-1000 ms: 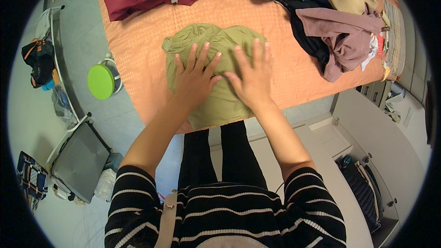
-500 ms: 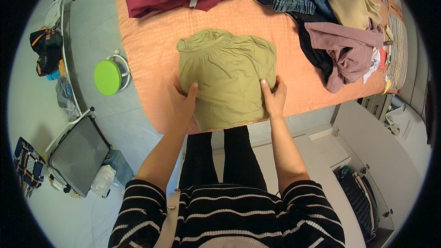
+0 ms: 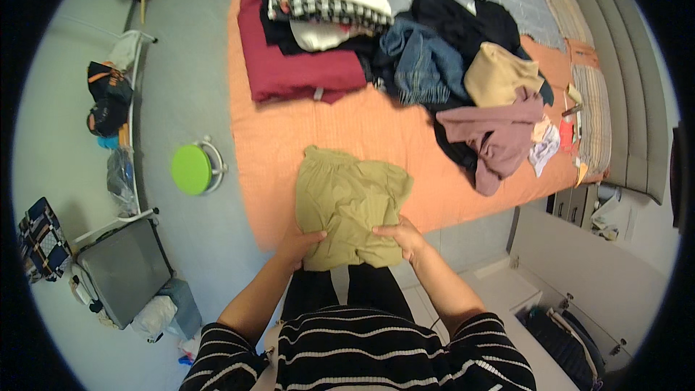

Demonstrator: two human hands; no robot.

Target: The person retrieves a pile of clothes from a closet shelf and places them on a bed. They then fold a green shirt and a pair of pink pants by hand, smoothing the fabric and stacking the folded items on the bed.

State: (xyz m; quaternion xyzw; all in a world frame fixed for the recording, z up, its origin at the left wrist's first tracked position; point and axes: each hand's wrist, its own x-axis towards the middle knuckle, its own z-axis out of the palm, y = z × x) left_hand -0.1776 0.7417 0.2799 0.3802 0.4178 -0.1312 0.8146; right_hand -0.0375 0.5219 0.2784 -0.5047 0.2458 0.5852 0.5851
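An olive-green garment (image 3: 347,206) with a gathered edge lies at the near side of the bed (image 3: 271,166), and its lower end reaches past the bed's edge toward my legs. Whether it is a top or a skirt I cannot tell. At its lower left side, my left hand (image 3: 298,246) grips the cloth, thumb on top and fingers hidden underneath. My right hand (image 3: 407,237) pinches the opposite side in the same way. The cloth between the hands is creased.
Beyond the garment, folded clothes (image 3: 329,3) sit on a dark red cloth (image 3: 311,76). Loose jeans (image 3: 427,61), a tan piece (image 3: 503,76) and a mauve garment (image 3: 496,137) lie heaped to the right. A green stool (image 3: 192,169) stands left of the bed.
The olive-green garment has come toward me, now partly over the bed's near edge, with both hands still on its sides. My view has tilted up, showing more of the bed.
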